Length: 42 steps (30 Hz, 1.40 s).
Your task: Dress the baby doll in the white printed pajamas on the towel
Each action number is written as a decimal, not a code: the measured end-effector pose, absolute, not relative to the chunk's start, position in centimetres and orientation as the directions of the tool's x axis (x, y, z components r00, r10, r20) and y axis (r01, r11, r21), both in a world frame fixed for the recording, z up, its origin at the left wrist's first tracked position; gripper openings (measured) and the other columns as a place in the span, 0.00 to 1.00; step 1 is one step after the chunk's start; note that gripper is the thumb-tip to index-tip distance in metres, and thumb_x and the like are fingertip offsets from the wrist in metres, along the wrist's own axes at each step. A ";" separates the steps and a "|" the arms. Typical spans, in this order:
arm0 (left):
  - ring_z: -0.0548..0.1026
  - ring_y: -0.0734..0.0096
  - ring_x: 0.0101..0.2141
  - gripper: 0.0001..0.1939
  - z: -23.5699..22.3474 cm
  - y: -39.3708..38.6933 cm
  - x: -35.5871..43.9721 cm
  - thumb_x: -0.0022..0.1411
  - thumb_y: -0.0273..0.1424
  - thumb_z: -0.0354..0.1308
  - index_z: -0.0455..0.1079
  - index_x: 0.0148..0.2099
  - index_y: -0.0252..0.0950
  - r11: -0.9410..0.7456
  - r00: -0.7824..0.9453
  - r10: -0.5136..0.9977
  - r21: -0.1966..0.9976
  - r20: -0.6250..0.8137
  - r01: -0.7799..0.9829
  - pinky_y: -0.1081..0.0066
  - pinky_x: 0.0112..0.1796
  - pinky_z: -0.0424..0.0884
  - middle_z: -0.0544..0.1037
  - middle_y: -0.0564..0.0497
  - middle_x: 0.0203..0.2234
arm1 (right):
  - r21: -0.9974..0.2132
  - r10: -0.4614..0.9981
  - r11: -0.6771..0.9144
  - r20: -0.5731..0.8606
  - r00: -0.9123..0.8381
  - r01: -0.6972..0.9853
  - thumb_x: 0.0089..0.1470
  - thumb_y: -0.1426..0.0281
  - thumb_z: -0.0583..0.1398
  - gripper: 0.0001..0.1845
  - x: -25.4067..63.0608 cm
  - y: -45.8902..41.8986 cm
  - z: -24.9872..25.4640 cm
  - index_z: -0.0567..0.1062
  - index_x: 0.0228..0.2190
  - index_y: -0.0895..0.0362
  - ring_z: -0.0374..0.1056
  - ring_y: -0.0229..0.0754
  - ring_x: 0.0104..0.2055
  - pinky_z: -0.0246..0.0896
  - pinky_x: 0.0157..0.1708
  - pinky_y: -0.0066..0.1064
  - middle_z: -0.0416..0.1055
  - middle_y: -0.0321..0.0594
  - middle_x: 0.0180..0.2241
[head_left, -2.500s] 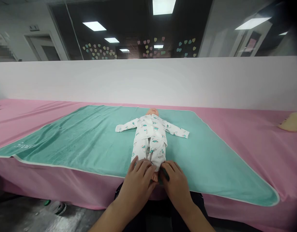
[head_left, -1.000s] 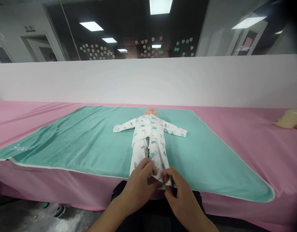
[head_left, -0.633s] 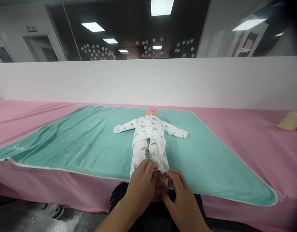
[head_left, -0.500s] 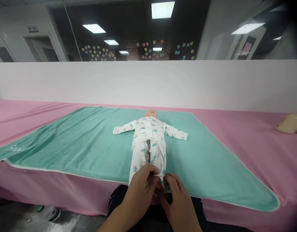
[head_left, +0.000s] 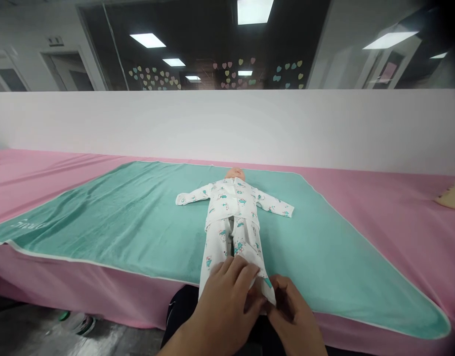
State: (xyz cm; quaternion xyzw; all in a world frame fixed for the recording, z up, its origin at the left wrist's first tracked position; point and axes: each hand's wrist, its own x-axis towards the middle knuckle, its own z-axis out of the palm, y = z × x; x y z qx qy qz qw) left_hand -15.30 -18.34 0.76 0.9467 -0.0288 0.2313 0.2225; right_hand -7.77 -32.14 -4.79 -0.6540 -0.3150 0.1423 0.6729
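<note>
A baby doll (head_left: 235, 173) lies on its back on a teal blanket (head_left: 145, 217), head away from me and arms spread. It wears a white printed top (head_left: 230, 200) and matching trousers (head_left: 216, 242). My left hand (head_left: 230, 296) is closed on the cuff end of the trouser leg on the right, thumb and fingers bent over the cloth. At the outer edge of that same cuff, my right hand (head_left: 290, 306) pinches the fabric. The doll's foot is hidden by the cloth and my hands. The other trouser leg's lower end is partly behind my left hand.
Under the blanket is a pink cover (head_left: 360, 198) reaching a low white wall (head_left: 227, 128). A pale yellowish object (head_left: 453, 194) is cut off at the right edge. A clear container (head_left: 78, 322) sits on the floor at lower left. My dark-clothed legs (head_left: 181, 306) are against the near edge.
Both hands have moved right, drawing the trouser cuff outward and stretching it, so more of its end shows. My view has shifted slightly.
</note>
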 end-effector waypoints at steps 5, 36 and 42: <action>0.65 0.61 0.38 0.17 1.1 -18.7 -15.0 0.53 0.22 0.51 0.61 0.46 0.39 -0.924 0.909 -0.018 0.340 0.416 -0.173 0.60 0.37 0.64 0.69 0.49 0.37 | -0.932 0.696 0.284 0.037 0.717 -0.227 0.40 0.73 0.63 0.14 -6.3 -32.4 -5.5 0.60 0.25 0.59 0.56 0.34 0.27 0.56 0.27 0.21 0.58 0.34 0.24; 0.56 0.52 0.56 0.30 0.4 1.6 -4.9 0.58 0.34 0.49 0.48 0.61 0.34 -0.946 0.822 0.273 -0.016 0.499 0.324 0.56 0.49 0.60 0.58 0.40 0.57 | -0.260 0.601 -0.523 0.563 0.567 0.812 0.49 0.71 0.56 0.30 11.4 -24.9 -0.9 0.57 0.54 0.59 0.45 0.48 0.58 0.46 0.56 0.38 0.51 0.45 0.56; 0.63 0.54 0.49 0.27 -1.9 7.8 -1.3 0.64 0.39 0.38 0.46 0.63 0.36 -0.930 0.889 0.333 -0.049 0.314 0.365 0.58 0.44 0.62 0.63 0.42 0.53 | -0.017 0.653 -0.690 0.419 0.631 0.724 0.57 0.64 0.53 0.20 18.3 -22.6 -3.8 0.60 0.50 0.57 0.57 0.48 0.47 0.54 0.44 0.37 0.61 0.46 0.47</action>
